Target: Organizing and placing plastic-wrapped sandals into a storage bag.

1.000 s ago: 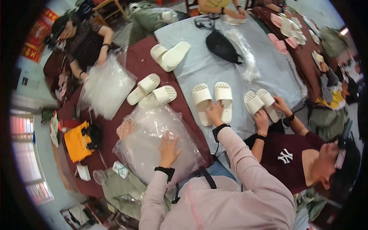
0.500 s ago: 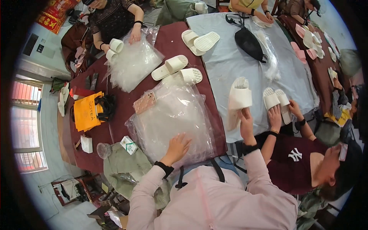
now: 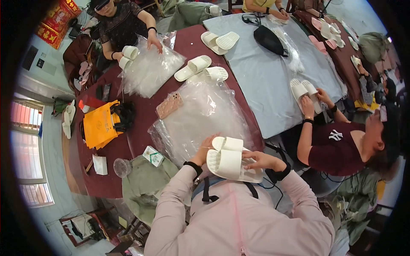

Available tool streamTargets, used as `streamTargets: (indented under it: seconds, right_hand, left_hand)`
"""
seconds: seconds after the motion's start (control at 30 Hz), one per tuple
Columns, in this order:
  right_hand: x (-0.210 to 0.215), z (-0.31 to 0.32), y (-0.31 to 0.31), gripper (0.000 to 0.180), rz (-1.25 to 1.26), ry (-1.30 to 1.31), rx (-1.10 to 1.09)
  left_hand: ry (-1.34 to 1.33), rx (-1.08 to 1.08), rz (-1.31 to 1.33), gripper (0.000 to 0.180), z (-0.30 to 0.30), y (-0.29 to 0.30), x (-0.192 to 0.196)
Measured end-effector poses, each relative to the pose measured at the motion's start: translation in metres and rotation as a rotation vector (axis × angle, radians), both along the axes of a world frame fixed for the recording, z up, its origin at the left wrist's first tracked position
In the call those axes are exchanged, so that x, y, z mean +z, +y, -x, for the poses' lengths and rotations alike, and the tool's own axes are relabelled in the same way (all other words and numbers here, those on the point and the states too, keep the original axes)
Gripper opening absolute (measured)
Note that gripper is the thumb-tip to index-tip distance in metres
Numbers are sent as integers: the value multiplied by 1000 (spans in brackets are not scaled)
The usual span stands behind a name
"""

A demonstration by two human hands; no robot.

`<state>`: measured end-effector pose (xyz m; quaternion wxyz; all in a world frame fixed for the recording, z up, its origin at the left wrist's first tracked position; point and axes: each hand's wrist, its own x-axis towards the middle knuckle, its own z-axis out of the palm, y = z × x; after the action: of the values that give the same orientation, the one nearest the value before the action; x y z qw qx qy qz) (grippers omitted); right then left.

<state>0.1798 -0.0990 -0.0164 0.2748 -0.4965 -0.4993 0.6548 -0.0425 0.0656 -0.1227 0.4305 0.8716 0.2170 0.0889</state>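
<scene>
A pair of white slide slippers (image 3: 225, 164) is up in front of my chest, over the table's near edge. My right hand (image 3: 264, 161) grips it from the right, fingers bent over the sole area beside the strap. My left hand (image 3: 204, 150) is at the pair's left edge, above the near part of the stacked clear plastic bags (image 3: 205, 112); its fingers are largely hidden behind the slippers, so their hold is unclear. On the bags lies a phone in a pink patterned case (image 3: 169, 105). Another white slipper pair (image 3: 194, 69) rests just beyond the bags.
Across the dark red table (image 3: 141, 138) a person handles more clear bags (image 3: 149, 70). A person at right holds white slippers (image 3: 304, 93) by the light blue cloth (image 3: 260, 81). A black pouch (image 3: 269, 39), an orange bag (image 3: 100, 123) and a small white box (image 3: 153, 156) lie around.
My right hand has brought the white slippers from the right, over the light blue cloth, in toward my chest. My left hand, earlier flat on the bags, is now beside the slippers.
</scene>
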Motion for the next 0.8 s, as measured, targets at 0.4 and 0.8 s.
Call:
streamTargets:
  seconds: [0.4,0.8]
  right_hand:
    - [-33,5,-30,45,93,-87,-368]
    - [14,2,-20,44,72,-83,-51]
  left_hand:
    - [386,-314,-465,69,32,-4,-13]
    - [119,-198,-391,80,-14,29,-3]
